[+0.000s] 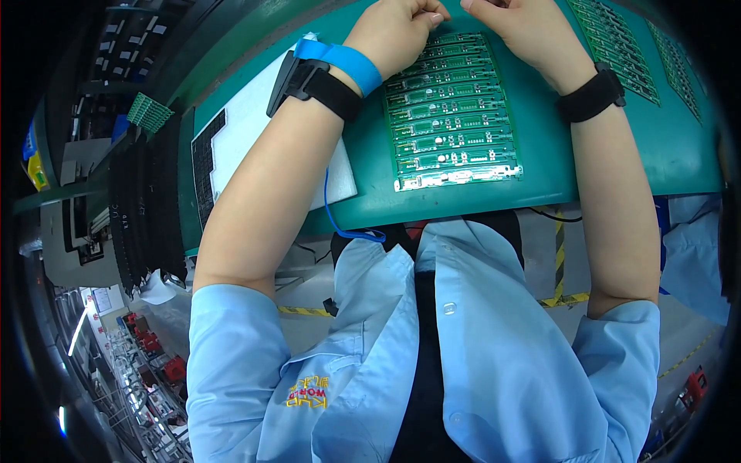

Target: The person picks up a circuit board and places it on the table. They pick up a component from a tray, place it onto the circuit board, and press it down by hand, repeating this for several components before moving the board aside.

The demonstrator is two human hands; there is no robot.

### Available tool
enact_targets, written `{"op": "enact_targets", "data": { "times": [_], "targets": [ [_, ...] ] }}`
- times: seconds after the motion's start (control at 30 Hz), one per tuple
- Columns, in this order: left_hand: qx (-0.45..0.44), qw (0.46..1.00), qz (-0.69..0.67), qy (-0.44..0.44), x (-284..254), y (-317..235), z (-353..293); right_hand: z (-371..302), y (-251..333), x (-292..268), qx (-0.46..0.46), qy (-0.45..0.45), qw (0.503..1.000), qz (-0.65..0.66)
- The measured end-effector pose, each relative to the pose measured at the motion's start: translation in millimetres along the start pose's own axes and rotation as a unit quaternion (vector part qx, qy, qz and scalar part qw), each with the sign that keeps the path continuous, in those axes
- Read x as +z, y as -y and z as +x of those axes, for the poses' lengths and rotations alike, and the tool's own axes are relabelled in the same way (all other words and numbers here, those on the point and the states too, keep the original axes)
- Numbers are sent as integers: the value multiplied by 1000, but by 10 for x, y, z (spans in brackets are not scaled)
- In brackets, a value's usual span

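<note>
A green panel of circuit boards point(451, 116) lies flat on the green table mat point(540, 166) in front of me. My left hand point(397, 31) rests at the panel's far left corner, fingers curled; it wears a blue wrist strap and a black band. My right hand point(517, 27) sits at the panel's far right corner, a black band on its wrist. The fingertips of both hands run out of the top of the picture, so what they hold is hidden.
More green circuit board panels point(617, 46) lie to the right on the mat. A white foam sheet point(247, 131) lies to the left under my forearm. A blue coiled cord point(340, 220) hangs off the table's near edge. Black racks point(143, 208) stand at the left.
</note>
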State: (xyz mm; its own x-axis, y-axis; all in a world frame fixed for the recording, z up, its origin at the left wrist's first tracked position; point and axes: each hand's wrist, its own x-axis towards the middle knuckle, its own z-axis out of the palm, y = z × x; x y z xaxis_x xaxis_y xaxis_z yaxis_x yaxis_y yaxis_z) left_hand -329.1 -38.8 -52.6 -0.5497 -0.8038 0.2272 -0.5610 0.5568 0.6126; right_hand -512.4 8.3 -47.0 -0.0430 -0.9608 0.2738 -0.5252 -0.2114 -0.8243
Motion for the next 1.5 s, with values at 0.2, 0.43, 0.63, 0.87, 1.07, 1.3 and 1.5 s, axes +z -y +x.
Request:
{"op": "enact_targets", "data": {
  "times": [0.2, 0.43, 0.63, 0.87, 1.07, 1.3, 1.5],
  "targets": [
    [10, 998, 46, 31, -80, -95, -60, 5, -61, 14, -20, -6, 1000, 12],
    [6, 999, 42, -22, -31, -111, -82, 10, -101, 31, -48, -14, 999, 7],
    [9, 1000, 20, 22, -34, -126, -73, 6, -76, 24, -27, -10, 999, 16],
    [56, 996, 63, 23, 18, -79, -58, 1, -38, 14, -20, -5, 1000, 12],
    [103, 991, 76, 28, 44, -53, -42, -1, -32, 5, -21, 4, 1000, 11],
    [187, 970, 153, 21, 80, 24, -9, 14, -101, 25, -29, 0, 999, 19],
    [166, 979, 118, 1, 65, -20, -32, 0, -64, 10, -27, -6, 1000, 6]
  ]
}}
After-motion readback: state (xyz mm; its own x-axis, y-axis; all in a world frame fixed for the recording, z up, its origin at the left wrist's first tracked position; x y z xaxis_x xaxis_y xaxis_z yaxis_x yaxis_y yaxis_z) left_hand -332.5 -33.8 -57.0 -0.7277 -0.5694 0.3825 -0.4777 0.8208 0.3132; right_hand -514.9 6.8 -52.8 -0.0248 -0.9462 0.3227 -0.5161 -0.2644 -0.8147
